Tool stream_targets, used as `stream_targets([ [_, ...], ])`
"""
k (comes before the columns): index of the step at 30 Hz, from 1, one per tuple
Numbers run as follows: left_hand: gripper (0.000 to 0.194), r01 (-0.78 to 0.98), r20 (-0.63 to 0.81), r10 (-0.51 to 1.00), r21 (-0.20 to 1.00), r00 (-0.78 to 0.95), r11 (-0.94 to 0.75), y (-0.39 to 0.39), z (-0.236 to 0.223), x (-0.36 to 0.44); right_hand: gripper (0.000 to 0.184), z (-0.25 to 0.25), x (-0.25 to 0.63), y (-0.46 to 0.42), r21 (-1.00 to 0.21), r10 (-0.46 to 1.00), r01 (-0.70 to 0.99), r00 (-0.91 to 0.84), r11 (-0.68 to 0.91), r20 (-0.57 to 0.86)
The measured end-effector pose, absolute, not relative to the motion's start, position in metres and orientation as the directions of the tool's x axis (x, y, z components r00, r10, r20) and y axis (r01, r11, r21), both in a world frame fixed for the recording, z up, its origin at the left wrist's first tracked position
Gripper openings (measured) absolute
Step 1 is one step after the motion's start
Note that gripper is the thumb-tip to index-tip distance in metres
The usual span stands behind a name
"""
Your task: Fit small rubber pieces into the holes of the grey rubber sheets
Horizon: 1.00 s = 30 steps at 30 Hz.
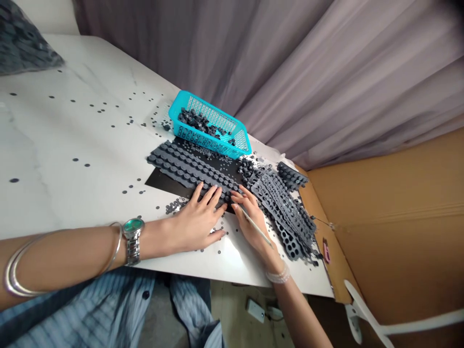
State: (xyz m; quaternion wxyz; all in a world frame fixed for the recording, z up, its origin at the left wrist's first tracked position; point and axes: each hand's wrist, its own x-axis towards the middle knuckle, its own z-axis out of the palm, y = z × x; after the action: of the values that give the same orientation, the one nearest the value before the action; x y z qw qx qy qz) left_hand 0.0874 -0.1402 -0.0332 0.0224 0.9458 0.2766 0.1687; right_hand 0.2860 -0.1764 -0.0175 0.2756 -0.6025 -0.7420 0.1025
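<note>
Head view: one ribbed, dark-grey rubbery sheet with rows of round studs (pixel 188 166), lying aslant on a flat black mat (pixel 163 181), upon a white table (pixel 54 203). We note the left hand (pixel 195 222), its fingers apart, resting on the sheet's near edge. Item, the right hand (pixel 252 227), fingers closed round a slim, pale stick (pixel 258 228), fingertips at the sheet's right end.

Risks, in our judgement: the sheet might skid should the left hand press unevenly; the stick might slip off a stud and nick the left fingers close by; a sharp flick could scatter small pieces.

Containers: one turquoise, perforated plastic basket (pixel 176 115), just beyond the sheet, holding small dark pieces (pixel 197 122); one clear plastic bag (pixel 21 46), far left, filled with dark-grey pieces.
</note>
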Motion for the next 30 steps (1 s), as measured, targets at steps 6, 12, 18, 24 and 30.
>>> stream_targets([
  [6,0.062,0.517,0.306,0.529,0.126,0.792,-0.847,-0.141,-0.033,0.088,0.023,-0.02,0.287,-0.173,-0.451,0.943,0.844,-0.172,0.289,0.283],
  [12,0.062,0.52,0.301,0.528,0.113,0.794,-0.847,-0.141,-0.033,0.089,0.024,-0.03,0.289,-0.165,-0.38,0.903,0.847,-0.236,0.372,0.359],
  [18,0.062,0.509,0.283,0.522,0.124,0.805,-0.852,-0.14,-0.034,0.089,0.028,-0.025,0.309,-0.17,-0.354,0.842,0.908,0.001,0.226,0.539],
  [24,0.062,0.49,0.329,0.509,0.145,0.796,-0.86,-0.14,-0.035,0.088,0.022,-0.014,0.305,-0.188,-0.428,0.936,0.892,0.019,0.142,0.351],
  [30,0.065,0.516,0.326,0.524,0.119,0.787,-0.848,-0.141,-0.036,0.088,0.022,-0.015,0.278,-0.195,-0.474,0.948,0.842,-0.123,0.257,0.294],
])
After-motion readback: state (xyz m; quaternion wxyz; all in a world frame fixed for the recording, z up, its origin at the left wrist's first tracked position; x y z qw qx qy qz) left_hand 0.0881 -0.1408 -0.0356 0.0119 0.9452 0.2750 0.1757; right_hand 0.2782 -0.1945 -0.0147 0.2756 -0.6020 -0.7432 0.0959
